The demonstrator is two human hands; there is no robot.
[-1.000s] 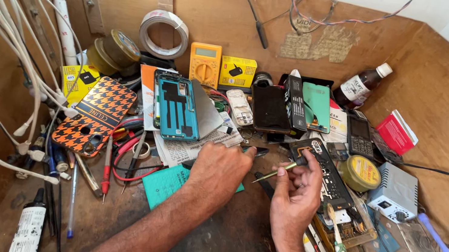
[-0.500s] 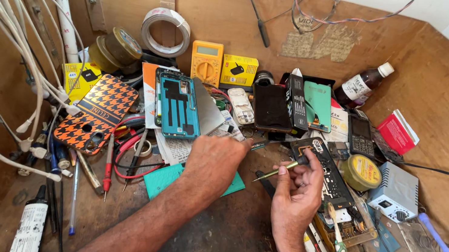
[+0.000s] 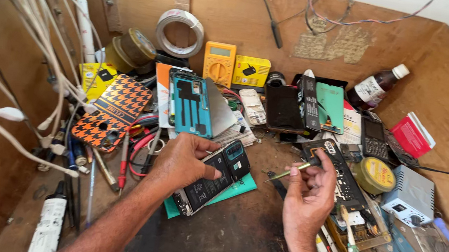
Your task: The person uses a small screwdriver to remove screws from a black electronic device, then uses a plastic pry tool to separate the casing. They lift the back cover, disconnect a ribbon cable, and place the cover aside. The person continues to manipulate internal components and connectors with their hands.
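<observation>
1. Left hand (image 3: 184,162) is gripping an opened phone (image 3: 214,178), thumb pressing across its exposed back and fingers curling around the near edge.
2. That phone is lying tilted over a teal mat (image 3: 238,189) on the dark, worn workbench (image 3: 227,249), camera end pointing up and away.
3. Right hand (image 3: 310,198) is pinching a thin screwdriver (image 3: 288,172) between thumb and fingertips, closed tight on the handle.
4. Its tip is pointing left toward the phone, hovering just beside the top corner and not touching.
5. Behind the hands, a teal phone frame (image 3: 191,103) is leaning against a grey plate, with an orange houndstooth phone case (image 3: 113,111) lying to its left.
6. Further back, a yellow multimeter (image 3: 218,63) is standing by the wooden wall, beside a roll of tape (image 3: 179,32) hanging there.
7. White cables (image 3: 17,46) are trailing down the left side.
</observation>
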